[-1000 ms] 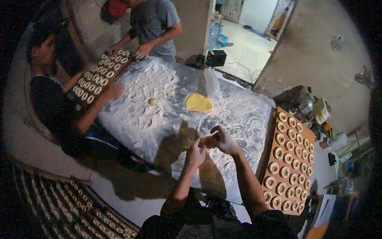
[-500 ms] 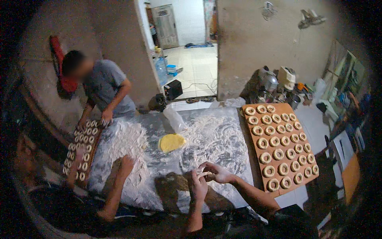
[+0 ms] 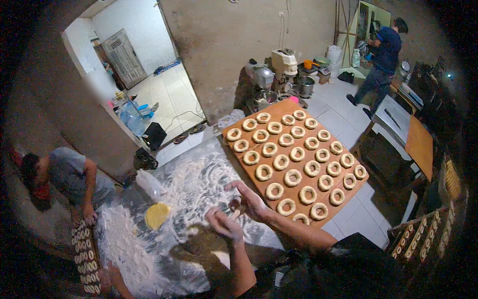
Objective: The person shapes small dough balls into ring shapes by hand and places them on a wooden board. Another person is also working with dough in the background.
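Observation:
My left hand (image 3: 224,222) is curled around a pale piece of dough (image 3: 234,214) above the floured steel table (image 3: 188,154). My right hand (image 3: 251,202) is just right of it, fingers stretched and apart, its thumb near the dough. A flattened yellow round of dough (image 3: 157,215) lies left of my hands, beside a plastic bag (image 3: 148,184) and a wide patch of flour (image 3: 119,239). An orange board (image 3: 296,189) carrying several dough rings (image 3: 264,172) sits at the table's right.
A person in grey (image 3: 69,169) bends at left by another board of rings (image 3: 84,256); a co-worker's arm (image 3: 112,279) is below. Mixers (image 3: 284,65) stand by the wall. A walking person (image 3: 386,55) is at back right, near a metal cabinet (image 3: 393,129) and racked rings (image 3: 418,231).
The view has swung right, showing more of the right board and a walking person. My right hand's fingers have spread from the dough; my left hand stays curled on it.

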Demonstrator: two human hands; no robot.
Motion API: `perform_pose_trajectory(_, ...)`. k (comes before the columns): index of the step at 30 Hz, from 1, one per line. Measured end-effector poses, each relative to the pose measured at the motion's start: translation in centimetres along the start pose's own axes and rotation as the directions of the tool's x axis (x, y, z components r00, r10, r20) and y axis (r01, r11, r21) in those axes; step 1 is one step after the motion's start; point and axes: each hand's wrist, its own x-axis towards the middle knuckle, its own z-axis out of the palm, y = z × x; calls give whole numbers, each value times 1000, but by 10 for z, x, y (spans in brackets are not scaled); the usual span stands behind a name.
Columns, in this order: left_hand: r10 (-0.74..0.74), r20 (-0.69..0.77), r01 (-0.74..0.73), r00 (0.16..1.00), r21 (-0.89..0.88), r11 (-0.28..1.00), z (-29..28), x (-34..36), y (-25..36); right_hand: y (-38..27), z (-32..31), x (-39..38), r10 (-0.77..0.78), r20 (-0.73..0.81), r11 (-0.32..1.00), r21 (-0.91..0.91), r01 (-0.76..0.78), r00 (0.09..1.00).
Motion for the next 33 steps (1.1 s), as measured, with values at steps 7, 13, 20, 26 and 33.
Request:
perform_pose_trajectory(7,227,306,-224,924,-46,974,169,22,12,-42,-157,32,-76,-55,874,-483,40,996)
perform_pose_trajectory(13,-43,397,113,917,-155,981,291,50,5,-79,-269,67,-215,-163,952,-256,169,963)
perform_pose_trajectory(20,39,447,-53,894,20,998,397,74,-3,-99,-346,113,-250,-352,939,-316,137,902)
perform_pose_trajectory(26,20,431,-9,902,-26,1000,452,84,-29,-99,-407,139,-381,-13,924,-6,381,924)
perform_pose_trajectory(33,87,600,-386,795,391,836,497,139,-77,-73,-455,219,8,-401,992,-116,-59,916)
